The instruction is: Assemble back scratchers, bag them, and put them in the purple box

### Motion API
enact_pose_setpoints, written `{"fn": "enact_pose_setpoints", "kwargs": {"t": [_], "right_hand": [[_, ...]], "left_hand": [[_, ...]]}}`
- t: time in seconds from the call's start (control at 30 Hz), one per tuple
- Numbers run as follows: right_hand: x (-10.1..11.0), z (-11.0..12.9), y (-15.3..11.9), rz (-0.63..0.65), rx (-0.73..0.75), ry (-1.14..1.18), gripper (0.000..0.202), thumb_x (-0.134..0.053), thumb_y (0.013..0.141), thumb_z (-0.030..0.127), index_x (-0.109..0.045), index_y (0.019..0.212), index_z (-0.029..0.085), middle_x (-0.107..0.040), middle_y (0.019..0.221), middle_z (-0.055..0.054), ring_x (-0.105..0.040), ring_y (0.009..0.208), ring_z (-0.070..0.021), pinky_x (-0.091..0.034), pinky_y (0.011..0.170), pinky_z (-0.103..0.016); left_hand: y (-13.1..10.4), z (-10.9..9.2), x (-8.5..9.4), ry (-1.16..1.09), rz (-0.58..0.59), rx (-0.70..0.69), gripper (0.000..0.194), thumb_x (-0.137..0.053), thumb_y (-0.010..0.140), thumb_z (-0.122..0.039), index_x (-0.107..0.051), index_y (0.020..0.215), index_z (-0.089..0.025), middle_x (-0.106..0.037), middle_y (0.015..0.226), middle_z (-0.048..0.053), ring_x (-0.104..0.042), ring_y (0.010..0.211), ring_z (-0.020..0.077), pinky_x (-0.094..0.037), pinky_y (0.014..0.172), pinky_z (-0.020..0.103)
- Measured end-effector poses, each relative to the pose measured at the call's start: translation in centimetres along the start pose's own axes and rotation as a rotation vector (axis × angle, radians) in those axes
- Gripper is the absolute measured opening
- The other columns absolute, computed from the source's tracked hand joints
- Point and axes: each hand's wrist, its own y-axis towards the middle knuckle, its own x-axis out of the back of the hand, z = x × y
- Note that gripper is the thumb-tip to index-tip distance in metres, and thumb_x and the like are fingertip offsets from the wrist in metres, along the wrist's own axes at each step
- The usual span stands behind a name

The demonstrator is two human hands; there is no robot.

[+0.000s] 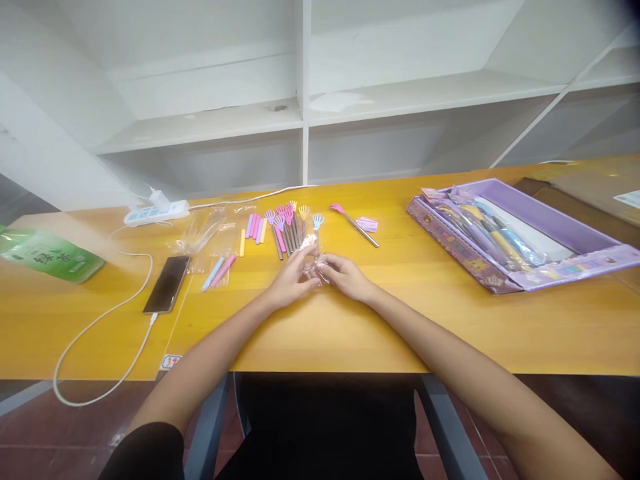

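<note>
My left hand (294,279) and my right hand (346,275) meet over the table, with a small crumpled clear plastic wrapper (320,269) between their fingertips. Fingers of both hands are bent around it. Just beyond them lies a bunch of small hand-shaped scratchers (287,227) with metal rods and pink, purple and yellow heads. One with a blue head (318,221) points away from my left hand. A single pink-headed scratcher (356,225) rests to the right, beside a small pink card (367,225). Purple, pink and yellow handle tubes (255,228) lie to the left.
At the left are a green bottle (53,255), a phone (167,285) on a white cable, a power strip (157,213) and clear bags (213,237). A purple display box (565,263) with packaged items stands at the right, near cardboard (595,190). White shelving (306,100) rises behind.
</note>
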Motion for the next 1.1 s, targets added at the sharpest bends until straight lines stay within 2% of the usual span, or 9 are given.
{"fn": "enact_pose_setpoints", "kwargs": {"t": [0.07, 0.23, 0.33, 0.43, 0.6, 0.77, 0.97, 1.03, 1.1], "right_hand": [[0.0, 0.0, 0.0, -0.030, -0.004, 0.011, 0.051, -0.063, 0.094, 0.071, -0.063, 0.094, 0.021, -0.056, 0.077, 0.001, -0.049, 0.071, -0.0158, -0.043, 0.070, -0.030], [0.5, 0.3, 0.0, 0.011, 0.013, 0.110, 0.050, -0.066, 0.093, 0.071, -0.061, 0.093, 0.022, -0.055, 0.078, 0.001, -0.048, 0.070, -0.0151, -0.043, 0.068, -0.030], [0.7, 0.5, -0.1, 0.111, 0.008, 0.132, 0.050, -0.067, 0.093, 0.071, -0.061, 0.089, 0.021, -0.056, 0.077, 0.001, -0.050, 0.069, -0.0146, -0.044, 0.070, -0.030], [0.7, 0.6, -0.2, 0.239, -0.021, 0.115, 0.051, -0.067, 0.094, 0.070, -0.062, 0.087, 0.020, -0.056, 0.074, 0.001, -0.051, 0.068, -0.0140, -0.044, 0.069, -0.029], [0.9, 0.8, -0.3, 0.369, -0.071, 0.088, 0.053, -0.067, 0.093, 0.071, -0.064, 0.084, 0.019, -0.057, 0.073, 0.001, -0.055, 0.069, -0.0146, -0.046, 0.071, -0.030], [1.2, 1.2, -0.4, 0.377, -0.134, 0.146, 0.055, -0.070, 0.090, 0.072, -0.062, 0.081, 0.019, -0.057, 0.072, 0.001, -0.053, 0.067, -0.0138, -0.046, 0.069, -0.030], [1.5, 1.8, -0.6, 0.381, -0.182, 0.167, 0.052, -0.070, 0.092, 0.069, -0.063, 0.083, 0.019, -0.061, 0.073, 0.001, -0.054, 0.065, -0.0136, -0.045, 0.068, -0.030], [1.4, 1.7, -0.5, 0.369, -0.167, 0.181, 0.050, -0.071, 0.092, 0.068, -0.063, 0.084, 0.019, -0.062, 0.072, 0.001, -0.055, 0.065, -0.0134, -0.044, 0.068, -0.029], [1.3, 1.4, -0.4, 0.318, -0.155, 0.214, 0.048, -0.075, 0.089, 0.066, -0.063, 0.088, 0.019, -0.062, 0.074, 0.002, -0.056, 0.066, -0.0133, -0.045, 0.066, -0.028]], "left_hand": [[0.1, -0.4, -0.2, -0.102, -0.042, 0.011, 0.072, -0.083, 0.089, -0.038, -0.047, 0.150, -0.030, -0.053, 0.145, 0.012, -0.067, 0.111, 0.0208, -0.058, 0.097, 0.036], [0.6, -2.1, 0.3, -0.325, -0.280, -0.069, 0.057, -0.086, 0.085, -0.050, -0.044, 0.118, -0.029, -0.062, 0.134, 0.006, -0.068, 0.087, 0.0105, -0.057, 0.088, 0.031], [0.6, -3.0, 0.9, -0.465, -0.185, 0.022, 0.059, -0.089, 0.081, -0.053, -0.047, 0.113, -0.026, -0.068, 0.127, 0.007, -0.068, 0.080, 0.0105, -0.057, 0.083, 0.031], [0.5, -3.2, 1.0, -0.514, -0.036, 0.131, 0.067, -0.093, 0.075, -0.054, -0.059, 0.124, -0.023, -0.066, 0.138, 0.014, -0.066, 0.077, 0.0104, -0.057, 0.079, 0.031], [0.4, -2.2, 1.1, -0.493, 0.048, 0.141, 0.088, -0.095, 0.071, -0.055, -0.058, 0.148, -0.032, -0.059, 0.152, 0.017, -0.056, 0.065, 0.0056, -0.053, 0.068, 0.028], [0.7, -3.2, 2.3, -0.408, -0.047, 0.101, 0.108, -0.102, 0.056, -0.055, -0.055, 0.151, -0.033, -0.067, 0.140, 0.014, -0.054, 0.066, 0.0062, -0.048, 0.065, 0.025], [1.0, -5.7, 4.7, -0.409, -0.266, 0.004, 0.105, -0.103, 0.054, -0.056, -0.057, 0.145, -0.032, -0.073, 0.109, 0.005, -0.060, 0.071, 0.0103, -0.051, 0.068, 0.025], [1.0, -5.5, 5.0, -0.409, -0.268, 0.000, 0.104, -0.103, 0.054, -0.057, -0.057, 0.144, -0.031, -0.073, 0.108, 0.005, -0.065, 0.078, 0.0134, -0.054, 0.072, 0.026], [1.0, -4.6, 4.6, -0.396, -0.210, 0.035, 0.104, -0.103, 0.053, -0.058, -0.058, 0.143, -0.029, -0.074, 0.115, 0.009, -0.069, 0.090, 0.0185, -0.056, 0.079, 0.030]]}}
